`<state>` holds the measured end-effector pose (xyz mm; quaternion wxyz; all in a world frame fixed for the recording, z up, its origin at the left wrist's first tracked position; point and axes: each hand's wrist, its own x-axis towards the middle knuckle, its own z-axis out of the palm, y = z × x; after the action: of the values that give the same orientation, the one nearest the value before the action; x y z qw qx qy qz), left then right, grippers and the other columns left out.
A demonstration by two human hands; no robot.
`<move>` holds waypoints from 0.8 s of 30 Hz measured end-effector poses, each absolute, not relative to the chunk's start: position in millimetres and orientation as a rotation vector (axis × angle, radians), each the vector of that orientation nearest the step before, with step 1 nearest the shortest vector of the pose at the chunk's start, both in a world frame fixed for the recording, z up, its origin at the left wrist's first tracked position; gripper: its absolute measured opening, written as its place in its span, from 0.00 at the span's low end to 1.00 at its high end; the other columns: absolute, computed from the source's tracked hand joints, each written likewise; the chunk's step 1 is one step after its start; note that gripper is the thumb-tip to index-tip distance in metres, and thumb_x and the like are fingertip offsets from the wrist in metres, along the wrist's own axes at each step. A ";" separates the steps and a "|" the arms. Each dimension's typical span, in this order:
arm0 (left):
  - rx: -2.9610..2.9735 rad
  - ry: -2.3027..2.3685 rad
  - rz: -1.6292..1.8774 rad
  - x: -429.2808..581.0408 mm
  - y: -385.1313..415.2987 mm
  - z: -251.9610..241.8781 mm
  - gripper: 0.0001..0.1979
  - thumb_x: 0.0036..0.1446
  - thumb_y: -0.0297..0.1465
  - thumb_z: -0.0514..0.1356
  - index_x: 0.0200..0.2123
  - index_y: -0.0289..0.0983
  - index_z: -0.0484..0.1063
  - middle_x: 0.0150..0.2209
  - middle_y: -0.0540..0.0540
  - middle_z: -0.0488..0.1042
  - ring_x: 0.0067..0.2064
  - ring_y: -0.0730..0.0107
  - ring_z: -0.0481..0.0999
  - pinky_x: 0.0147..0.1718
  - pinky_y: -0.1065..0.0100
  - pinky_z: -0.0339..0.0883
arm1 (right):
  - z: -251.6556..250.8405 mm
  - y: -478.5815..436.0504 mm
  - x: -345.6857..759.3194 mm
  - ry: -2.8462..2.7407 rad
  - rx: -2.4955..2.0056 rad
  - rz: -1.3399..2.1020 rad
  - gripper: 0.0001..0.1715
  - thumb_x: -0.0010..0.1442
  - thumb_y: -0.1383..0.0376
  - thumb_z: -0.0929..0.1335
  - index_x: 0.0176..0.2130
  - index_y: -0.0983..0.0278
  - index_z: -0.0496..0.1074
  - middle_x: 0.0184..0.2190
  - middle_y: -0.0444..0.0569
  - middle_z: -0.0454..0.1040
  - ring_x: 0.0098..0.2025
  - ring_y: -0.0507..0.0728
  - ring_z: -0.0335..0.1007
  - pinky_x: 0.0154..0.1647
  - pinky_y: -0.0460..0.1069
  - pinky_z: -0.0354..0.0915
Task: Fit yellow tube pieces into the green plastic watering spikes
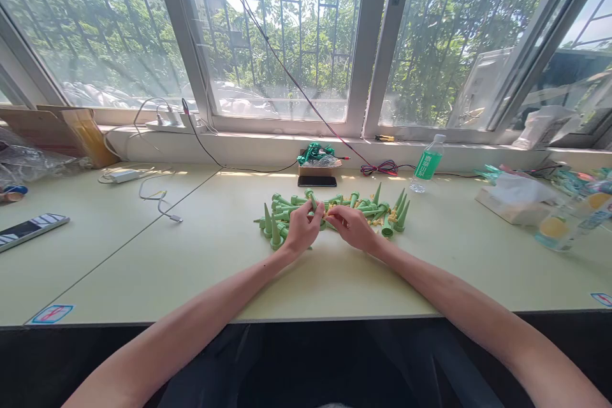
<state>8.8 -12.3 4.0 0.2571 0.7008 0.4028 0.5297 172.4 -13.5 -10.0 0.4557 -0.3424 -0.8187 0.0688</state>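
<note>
A heap of green plastic cone-shaped spikes (pixel 287 202) with collared ends lies on the table in front of me, some upright and some on their sides. My left hand (pixel 304 227) is closed around one green spike (pixel 312 198), which points up out of its fingers. My right hand (pixel 352 227) is pinched close beside the left fingertips, at a small yellow piece (pixel 327 215) that is mostly hidden. More small yellow pieces (pixel 393 213) lie among the spikes on the right.
Behind the heap lie a black phone (pixel 317 182) and a small box (pixel 319 169) with green items. A water bottle (pixel 427 164) stands back right, near a tissue box (pixel 519 196) and another bottle (pixel 568 220). Cables (pixel 160 199) and a second phone (pixel 31 231) lie left.
</note>
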 end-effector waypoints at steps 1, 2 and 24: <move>1.908 1.096 1.428 8.7 -12.4 3.8 0.18 0.60 0.44 0.53 0.29 0.35 0.67 0.25 0.50 0.69 0.19 0.80 0.58 0.18 0.74 0.52 | -10.3 -12.9 172.6 -2.020 -0.856 0.168 0.15 0.66 0.57 0.62 0.34 0.64 0.70 0.25 0.45 0.69 0.24 0.50 0.58 0.28 0.45 0.57; 1.916 1.101 1.420 8.6 -12.5 3.6 0.19 0.60 0.45 0.52 0.29 0.35 0.67 0.24 0.50 0.68 0.19 0.80 0.58 0.17 0.74 0.51 | -10.7 -12.3 172.7 -2.021 -0.871 0.167 0.16 0.66 0.57 0.62 0.32 0.64 0.69 0.23 0.44 0.67 0.23 0.50 0.57 0.27 0.45 0.56; 1.962 1.127 1.368 8.0 -12.9 3.1 0.19 0.60 0.45 0.53 0.25 0.36 0.65 0.23 0.50 0.68 0.19 0.79 0.57 0.19 0.73 0.51 | -13.6 -11.3 172.7 -2.041 -0.999 0.103 0.26 0.66 0.54 0.60 0.21 0.63 0.58 0.17 0.39 0.55 0.20 0.48 0.47 0.23 0.45 0.47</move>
<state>8.0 -12.9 3.1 0.2465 0.7192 0.4131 0.5014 172.7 -11.3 -13.6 0.4198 -0.3987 -0.8143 0.0412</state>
